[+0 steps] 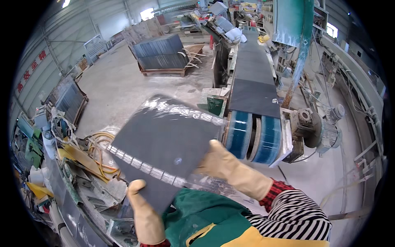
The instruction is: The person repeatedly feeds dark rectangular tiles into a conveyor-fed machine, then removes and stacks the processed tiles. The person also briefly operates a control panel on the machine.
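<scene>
I hold up a dark grey, wet-looking stone slab point(164, 138) in front of me, tilted, with bright reflections across its face. My left hand point(144, 212), in a cream rubber glove, grips its near left edge with the thumb over the top. My right hand point(220, 162), gloved the same way, is closed on the right edge; its fingers are hidden behind the slab. Just beyond my right hand is the end of a conveyor, with two teal belts point(239, 133). Another dark slab point(255, 96) lies flat on that conveyor, away from my hands.
More slabs point(255, 55) line the conveyor toward the back. A motor point(329, 133) and a green post point(302, 57) stand to its right. Slabs stand stacked on a pallet point(162, 72) and on a left rack point(70, 101). Yellow hose point(96, 150) lies coiled at left.
</scene>
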`<state>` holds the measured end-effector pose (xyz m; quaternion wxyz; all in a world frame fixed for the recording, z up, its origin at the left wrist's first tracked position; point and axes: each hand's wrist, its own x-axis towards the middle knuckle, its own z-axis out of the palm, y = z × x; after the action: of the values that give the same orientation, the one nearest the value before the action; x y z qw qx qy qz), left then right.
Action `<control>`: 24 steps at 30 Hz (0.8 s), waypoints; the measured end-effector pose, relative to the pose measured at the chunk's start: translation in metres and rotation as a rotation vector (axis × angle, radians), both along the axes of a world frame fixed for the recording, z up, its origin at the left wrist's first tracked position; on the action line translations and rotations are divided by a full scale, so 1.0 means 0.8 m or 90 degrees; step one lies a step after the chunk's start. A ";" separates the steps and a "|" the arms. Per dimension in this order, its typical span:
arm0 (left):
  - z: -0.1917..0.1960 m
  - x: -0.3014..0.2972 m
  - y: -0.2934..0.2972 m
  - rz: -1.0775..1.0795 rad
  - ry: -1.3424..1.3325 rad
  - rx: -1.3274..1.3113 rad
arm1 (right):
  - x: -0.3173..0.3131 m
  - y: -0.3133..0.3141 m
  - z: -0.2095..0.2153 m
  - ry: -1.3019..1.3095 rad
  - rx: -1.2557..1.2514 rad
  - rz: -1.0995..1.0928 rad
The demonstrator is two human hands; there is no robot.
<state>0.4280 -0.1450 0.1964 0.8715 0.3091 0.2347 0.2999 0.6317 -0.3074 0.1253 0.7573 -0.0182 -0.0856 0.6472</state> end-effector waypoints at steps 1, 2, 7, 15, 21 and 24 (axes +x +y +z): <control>-0.024 0.033 0.000 -0.163 -0.077 -0.044 | 0.004 -0.039 -0.008 -0.300 -0.166 -0.176; -0.035 0.047 -0.015 -0.155 -0.027 -0.035 | 0.000 -0.068 -0.011 -0.325 -0.249 -0.264; -0.137 0.121 -0.041 -0.443 0.052 -0.030 | -0.049 -0.198 -0.009 -0.131 -0.463 -0.485; -0.127 0.212 -0.117 -0.533 0.001 -0.254 | -0.040 -0.227 -0.043 0.021 -0.457 -0.616; -0.133 0.205 -0.146 -0.344 0.132 -0.166 | -0.028 -0.234 -0.090 0.048 -0.506 -0.635; -0.147 0.226 -0.135 -0.377 0.102 -0.148 | -0.026 -0.224 -0.088 0.073 -0.434 -0.663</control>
<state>0.6089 -0.2526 0.0791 0.9292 0.2847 0.2348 -0.0206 0.6111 -0.4863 0.0552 0.9285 -0.2632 0.1865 0.1838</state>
